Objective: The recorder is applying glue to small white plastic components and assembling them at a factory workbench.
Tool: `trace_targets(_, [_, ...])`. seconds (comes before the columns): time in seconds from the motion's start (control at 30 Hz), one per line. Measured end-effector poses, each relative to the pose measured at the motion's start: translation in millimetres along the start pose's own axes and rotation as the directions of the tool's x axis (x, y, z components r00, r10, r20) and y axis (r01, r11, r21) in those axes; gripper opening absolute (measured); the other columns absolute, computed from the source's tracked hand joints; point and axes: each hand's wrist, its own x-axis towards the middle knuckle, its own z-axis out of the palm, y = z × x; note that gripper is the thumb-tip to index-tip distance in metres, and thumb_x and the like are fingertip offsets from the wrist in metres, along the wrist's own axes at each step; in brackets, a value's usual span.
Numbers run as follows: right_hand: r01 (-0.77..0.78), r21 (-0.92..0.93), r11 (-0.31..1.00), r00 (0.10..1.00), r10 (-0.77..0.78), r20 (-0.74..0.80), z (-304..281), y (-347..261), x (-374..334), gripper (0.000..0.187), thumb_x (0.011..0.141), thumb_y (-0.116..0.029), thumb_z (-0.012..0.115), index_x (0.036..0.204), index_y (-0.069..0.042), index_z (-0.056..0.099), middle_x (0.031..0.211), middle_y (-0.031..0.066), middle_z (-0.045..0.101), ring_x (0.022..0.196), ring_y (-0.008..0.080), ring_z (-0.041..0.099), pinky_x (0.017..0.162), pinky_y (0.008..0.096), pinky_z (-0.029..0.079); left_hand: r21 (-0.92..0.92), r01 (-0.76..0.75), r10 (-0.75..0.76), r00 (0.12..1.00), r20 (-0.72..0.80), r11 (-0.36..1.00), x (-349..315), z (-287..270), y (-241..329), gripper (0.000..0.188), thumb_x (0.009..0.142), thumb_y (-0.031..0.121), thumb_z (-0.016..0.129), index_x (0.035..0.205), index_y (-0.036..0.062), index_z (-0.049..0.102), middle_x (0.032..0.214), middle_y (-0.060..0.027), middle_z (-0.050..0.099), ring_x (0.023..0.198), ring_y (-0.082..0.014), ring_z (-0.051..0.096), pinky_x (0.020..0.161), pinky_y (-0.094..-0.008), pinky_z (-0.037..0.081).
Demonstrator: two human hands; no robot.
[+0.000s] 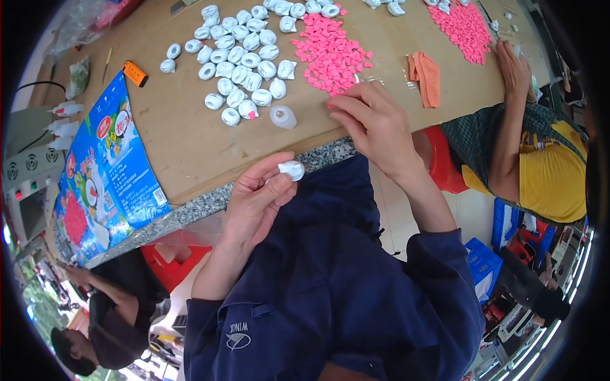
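The fingers of the person's left hand (257,197) pinch a small white plastic piece (291,169) between thumb and fingertips, holding it in the air just off the near edge of the bench (184,140), above a lap in dark blue work clothes. The right hand (375,120) rests at the bench edge with its fingers loosely curled together and their tips down at the near fringe of a heap of small pink pieces (330,54); whether those tips hold one of the pink pieces cannot be told. Between the two hands, on the bench, a single clear-white cap (283,117) stands alone. Beyond it lies a spread of many white pieces (241,57) like the one being pinched, just left of the pink heap and touching it at the far side; one of the nearest carries a pink dot. To the right of the pink heap lies a folded orange cloth (426,76), and farther right a second pink heap (464,25). A neighbouring person's arm (508,120), in a yellow top with a dark apron, reaches toward that second heap. On the left of the bench lie a blue printed bag (105,171) and a small orange cutter (135,73). The bench has a brown top with a speckled grey stone rim.
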Motion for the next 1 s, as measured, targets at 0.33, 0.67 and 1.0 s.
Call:
trace_targets(0.33, [-0.222,0.392,0.893,0.975,0.201,0.094,-1,-65,-14,0.013,0.078,0.005,0.061,0.091,0.001,0.062,0.086,0.0107,0.062,0.070,0.0196,0.061,0.063,0.0262,0.048,0.124,-0.134,0.146,0.985,-0.097,0.983,6,1,2,0.033,0.078,-0.002,0.065,0.111,0.0016,0.058,0.096,-0.0048,0.063,0.080,-0.0085,0.058,0.071,-0.0191,0.047])
trace_targets(0.67, [-0.147,0.308,0.940,0.988,0.155,-0.003,11,-79,-14,0.013,0.075,0.004,0.065,0.088,0.001,0.063,0.079,0.0110,0.063,0.069,0.0201,0.062,0.060,0.0273,0.048,0.483,-0.263,0.361,0.925,-0.121,0.835,6,4,-1,0.029,0.073,-0.003,0.070,0.101,0.0013,0.063,0.084,-0.0020,0.062,0.071,-0.0049,0.054,0.062,-0.0174,0.045])
trace_targets(1.0, [-0.377,0.432,0.819,0.925,0.350,0.144,11,-87,-12,0.014,0.077,0.001,0.065,0.091,0.001,0.064,0.079,0.0074,0.064,0.069,0.0123,0.060,0.057,0.0228,0.046,0.791,-0.389,0.541,0.836,0.089,0.472,1,5,5,0.030,0.069,-0.008,0.070,0.098,0.0005,0.064,0.093,-0.0081,0.059,0.074,-0.0110,0.056,0.068,-0.0224,0.050])
